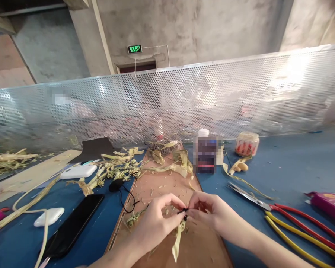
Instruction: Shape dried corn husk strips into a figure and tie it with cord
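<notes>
My left hand (163, 216) and my right hand (206, 210) meet over a brown board (167, 186), thumbs and fingertips pinched close together. Between them is a thin black cord (183, 211), gripped from both sides. Just under the fingertips hangs a pale green knotted strip of dried husk (178, 238), its flat tail pointing down. Whether the fingers also touch the husk is hidden. A small braided husk piece (132, 219) lies on the board left of my left hand.
Scissors (264, 204) with red and yellow handles lie at right, near a jar (247, 144). A bottle (203, 133) stands behind the board. At left are a black phone (75, 225), a white case (49, 216) and dried husks (123, 167). A perforated metal screen (167, 100) crosses the back.
</notes>
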`<state>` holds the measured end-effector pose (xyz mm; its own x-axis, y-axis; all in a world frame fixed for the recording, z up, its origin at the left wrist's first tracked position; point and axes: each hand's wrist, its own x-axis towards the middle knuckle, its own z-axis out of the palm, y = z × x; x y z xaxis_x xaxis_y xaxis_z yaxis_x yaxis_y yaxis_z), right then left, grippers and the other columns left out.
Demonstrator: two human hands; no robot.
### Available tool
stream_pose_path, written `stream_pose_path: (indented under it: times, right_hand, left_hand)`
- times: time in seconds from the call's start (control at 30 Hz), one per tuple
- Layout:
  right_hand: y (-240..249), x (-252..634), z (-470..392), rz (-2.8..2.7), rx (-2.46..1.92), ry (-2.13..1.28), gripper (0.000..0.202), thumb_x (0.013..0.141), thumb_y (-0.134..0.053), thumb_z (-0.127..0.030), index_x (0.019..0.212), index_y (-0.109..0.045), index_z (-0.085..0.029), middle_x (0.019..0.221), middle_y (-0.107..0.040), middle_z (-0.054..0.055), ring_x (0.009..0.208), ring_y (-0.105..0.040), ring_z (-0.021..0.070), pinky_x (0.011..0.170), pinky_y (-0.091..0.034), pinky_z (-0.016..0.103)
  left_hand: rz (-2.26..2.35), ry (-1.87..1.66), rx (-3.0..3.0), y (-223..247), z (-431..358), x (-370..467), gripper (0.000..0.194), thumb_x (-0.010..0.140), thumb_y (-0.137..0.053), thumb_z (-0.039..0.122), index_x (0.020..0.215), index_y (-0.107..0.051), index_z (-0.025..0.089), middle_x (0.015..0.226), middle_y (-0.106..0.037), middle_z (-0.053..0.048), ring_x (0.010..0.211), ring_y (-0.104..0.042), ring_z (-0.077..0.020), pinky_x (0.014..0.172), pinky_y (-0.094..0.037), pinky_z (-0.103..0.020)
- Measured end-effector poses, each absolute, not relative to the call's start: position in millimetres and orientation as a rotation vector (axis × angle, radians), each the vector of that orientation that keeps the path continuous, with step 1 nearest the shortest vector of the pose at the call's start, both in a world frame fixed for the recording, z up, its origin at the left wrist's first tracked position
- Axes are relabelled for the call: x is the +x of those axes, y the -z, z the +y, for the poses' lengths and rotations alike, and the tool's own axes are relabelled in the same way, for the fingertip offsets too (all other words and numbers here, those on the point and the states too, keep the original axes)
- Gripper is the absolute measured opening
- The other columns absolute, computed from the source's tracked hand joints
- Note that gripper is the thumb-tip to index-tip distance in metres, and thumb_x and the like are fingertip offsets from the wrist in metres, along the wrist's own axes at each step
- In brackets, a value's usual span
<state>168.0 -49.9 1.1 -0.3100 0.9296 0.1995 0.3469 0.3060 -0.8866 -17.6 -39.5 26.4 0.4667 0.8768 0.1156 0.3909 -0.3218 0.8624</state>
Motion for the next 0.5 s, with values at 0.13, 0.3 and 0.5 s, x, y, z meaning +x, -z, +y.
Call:
stream_pose_path:
  times: [0.13,0.3,0.5]
  right_hand:
    - [1,168,-49,-1.81,-1.119,-1.006,0.014,0.08,-0.053,-0.03,0.075,-0.056,-0.018,0.061,-0.046,-0.005,0.056,-0.035,0.0088,0.052,-0.028,0.021]
    - [5,168,-48,-1.827,-1.11,-1.053,0.008,0.079,-0.053,-0.025,0.076,-0.055,-0.017,0.063,-0.047,-0.004,0.058,-0.037,0.0088,0.053,-0.031,0.02]
    - [5,168,-50,-1.827,-1.051,-1.107,0.005,0.076,-0.053,-0.019,0.074,-0.05,-0.017,0.08,-0.055,0.0,0.064,-0.046,0.0091,0.058,-0.038,0.02]
  left_hand:
    - [1.042,-0.757,1.942,-26,-40,-18,0.013,0.076,-0.057,0.029,0.086,-0.064,0.023,0.088,-0.066,-0.001,0.088,-0.057,-0.0174,0.08,-0.041,-0.027]
    - [1.178,-0.796,2.126,-17,-34,-20,0.016,0.077,-0.056,0.038,0.078,-0.068,0.027,0.079,-0.067,0.0,0.084,-0.055,-0.0199,0.076,-0.039,-0.031]
    - [1.092,-0.978,2.642,-14,-33,-23,0.011,0.079,-0.057,0.027,0.079,-0.068,0.026,0.07,-0.064,0.001,0.07,-0.054,-0.0152,0.082,-0.035,-0.036]
